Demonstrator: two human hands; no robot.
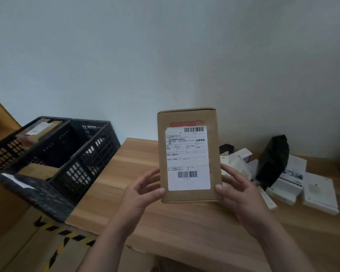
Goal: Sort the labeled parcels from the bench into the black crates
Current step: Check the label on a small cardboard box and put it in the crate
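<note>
Both forearms reach up from the near edge. The left hand (143, 190) and the right hand (237, 190) grasp a cardboard parcel (188, 156) by its lower corners, thumbs on the front face, fingers curled behind. It is held upright above the wooden tabletop (185, 218), its white shipping label (187, 158) with two barcodes facing the camera. To the left stand black crates (81, 154) with lattice walls; the far left one holds a labelled box (38, 127). At the far right of the tabletop lies a pile of white boxes (302, 185) with a black bag (273, 160) standing among them. Yellow and black striped tape (63, 234) runs across the cardboard surface below the crates.
</note>
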